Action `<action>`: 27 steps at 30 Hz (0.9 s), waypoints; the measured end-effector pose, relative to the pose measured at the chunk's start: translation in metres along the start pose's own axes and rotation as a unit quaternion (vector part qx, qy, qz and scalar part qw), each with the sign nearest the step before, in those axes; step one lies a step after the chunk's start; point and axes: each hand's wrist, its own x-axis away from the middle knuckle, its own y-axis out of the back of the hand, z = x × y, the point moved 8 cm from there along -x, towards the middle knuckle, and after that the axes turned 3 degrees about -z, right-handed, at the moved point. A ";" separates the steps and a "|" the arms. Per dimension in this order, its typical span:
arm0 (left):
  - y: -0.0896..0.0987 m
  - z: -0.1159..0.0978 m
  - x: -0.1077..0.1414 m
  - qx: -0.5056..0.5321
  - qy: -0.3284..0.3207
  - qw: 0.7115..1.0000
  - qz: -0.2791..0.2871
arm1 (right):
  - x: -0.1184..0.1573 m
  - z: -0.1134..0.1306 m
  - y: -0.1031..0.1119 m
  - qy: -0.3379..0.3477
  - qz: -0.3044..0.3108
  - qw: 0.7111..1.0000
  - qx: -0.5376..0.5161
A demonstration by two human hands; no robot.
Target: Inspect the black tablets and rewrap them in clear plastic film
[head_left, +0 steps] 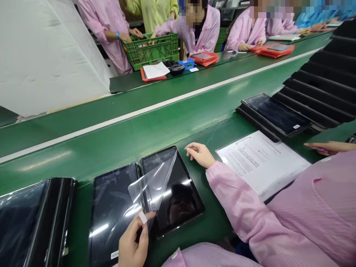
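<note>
My left hand [134,239] pinches a clear protective film [151,181] by its white tab [142,217]. The film is partly lifted off the right tablet [183,196], still lying along its upper left part. Where it is peeled back, the dark screen shows reflections. Close by on the left lies a second tablet [111,207], its screen covered in glossy film, with the lifted film hanging partly over it. My right hand [202,154] hovers just beyond the right tablet's upper right edge, fingers loosely bent and slightly apart, nothing visible in them.
Stacked tablets [20,218] stand at the left. A printed sheet [256,159] lies right, below another tablet [278,111] and a row of black cases [322,81]. A neighbour's hand [325,147] holds a pink item. Across the green belt [133,133], people work beside a green crate [151,50].
</note>
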 end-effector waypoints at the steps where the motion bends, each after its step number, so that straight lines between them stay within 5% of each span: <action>1: 0.000 -0.003 -0.001 -0.007 -0.035 0.999 0.012 | 0.001 0.002 -0.001 -0.006 0.003 1.000 -0.005; 6: -0.009 -0.016 -0.005 0.000 -0.141 0.987 0.077 | 0.004 0.005 -0.005 -0.037 0.016 0.999 -0.027; 19: -0.013 -0.024 -0.014 0.048 -0.061 0.991 0.108 | 0.009 -0.001 -0.016 -0.103 0.039 0.991 -0.074; 27: -0.013 -0.030 -0.013 0.011 -0.099 0.985 0.143 | 0.022 0.009 -0.036 -0.114 0.070 0.990 -0.033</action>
